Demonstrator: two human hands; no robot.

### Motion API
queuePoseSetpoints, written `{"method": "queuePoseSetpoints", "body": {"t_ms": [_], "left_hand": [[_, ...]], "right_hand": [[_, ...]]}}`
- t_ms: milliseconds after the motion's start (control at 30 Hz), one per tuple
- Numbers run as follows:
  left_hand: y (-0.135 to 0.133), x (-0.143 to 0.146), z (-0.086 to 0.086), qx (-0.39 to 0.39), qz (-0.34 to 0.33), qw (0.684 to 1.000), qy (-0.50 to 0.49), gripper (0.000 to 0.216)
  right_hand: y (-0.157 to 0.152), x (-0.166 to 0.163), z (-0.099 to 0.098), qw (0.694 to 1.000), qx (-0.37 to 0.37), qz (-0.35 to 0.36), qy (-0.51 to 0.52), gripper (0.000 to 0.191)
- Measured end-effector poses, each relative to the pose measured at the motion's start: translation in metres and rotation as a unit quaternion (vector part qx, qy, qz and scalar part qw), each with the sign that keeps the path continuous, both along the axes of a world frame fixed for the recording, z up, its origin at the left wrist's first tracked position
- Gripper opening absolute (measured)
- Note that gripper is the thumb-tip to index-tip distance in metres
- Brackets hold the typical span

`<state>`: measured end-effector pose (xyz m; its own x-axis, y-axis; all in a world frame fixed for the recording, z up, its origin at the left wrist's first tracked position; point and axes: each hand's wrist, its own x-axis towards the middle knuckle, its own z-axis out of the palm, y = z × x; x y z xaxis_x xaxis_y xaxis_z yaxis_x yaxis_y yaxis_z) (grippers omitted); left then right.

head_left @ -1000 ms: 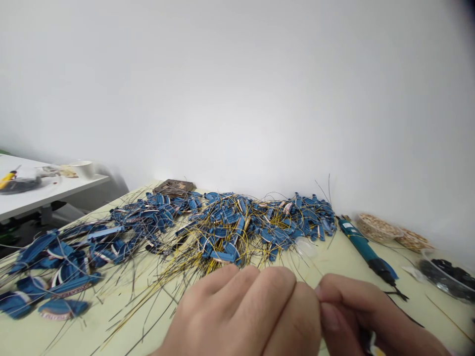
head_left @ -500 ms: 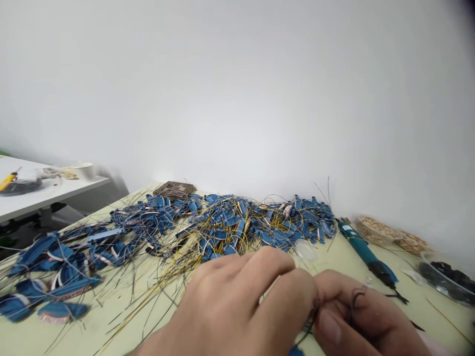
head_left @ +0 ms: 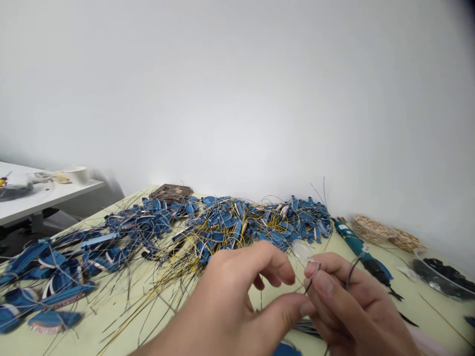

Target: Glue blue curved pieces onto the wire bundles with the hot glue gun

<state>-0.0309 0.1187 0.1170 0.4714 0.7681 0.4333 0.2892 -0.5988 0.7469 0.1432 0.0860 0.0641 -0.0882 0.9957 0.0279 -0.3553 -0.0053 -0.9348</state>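
My right hand (head_left: 356, 301) pinches a thin dark cord (head_left: 310, 283) between thumb and index finger, with a small bend of it showing at the fingertips. Farther along, a length of the same-looking cord (head_left: 350, 272) curves over the fingers near a small clear piece. Beside it, my left hand (head_left: 241, 301) has its index finger and thumb spread apart, the thumb tip close to the cord and my right fingers. Below the hands, a bundle of dark cords (head_left: 308, 327) and part of a blue piece (head_left: 286, 349) show, largely hidden.
Blue pieces with dark and yellow cords (head_left: 222, 222) pile across the pale table. A brown box (head_left: 170, 192) stands behind. To the right lie a teal tool (head_left: 349, 236), tubs of beige bits (head_left: 373, 228) and a clear tub of black parts (head_left: 443, 274). A white table (head_left: 48, 198) stands left.
My left fingers have parted and drawn back left from the right fingertips. My right hand has turned slightly, showing the pinched cord. The view has shifted a little.
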Motion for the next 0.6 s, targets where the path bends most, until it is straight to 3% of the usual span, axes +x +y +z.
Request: {"method": "queuePoseSetpoints", "body": {"t_ms": [100,233,367,467,600], "left_hand": [[0.000,0.005,-0.002,-0.057,-0.036,0.998,-0.020,0.011],[0.006,0.008,-0.006,-0.103,-0.050,0.992,-0.050,0.012],[0.024,0.007,-0.011,-0.204,-0.047,0.973,-0.098,0.015],[0.038,0.008,-0.016,-0.319,-0.096,0.921,-0.200,0.015],[0.045,0.011,-0.022,-0.463,-0.176,0.804,-0.329,0.009]], "right_hand": [[0.002,-0.003,0.001,1.000,0.005,-0.030,-0.009,0.028],[0.005,-0.011,0.010,0.991,0.007,-0.128,-0.021,0.037],[0.014,-0.012,0.006,0.989,0.017,-0.146,-0.034,0.040],[0.017,-0.013,0.002,0.981,0.030,-0.171,-0.087,0.040],[0.012,-0.023,0.007,0.951,0.056,-0.223,-0.209,0.042]]}}
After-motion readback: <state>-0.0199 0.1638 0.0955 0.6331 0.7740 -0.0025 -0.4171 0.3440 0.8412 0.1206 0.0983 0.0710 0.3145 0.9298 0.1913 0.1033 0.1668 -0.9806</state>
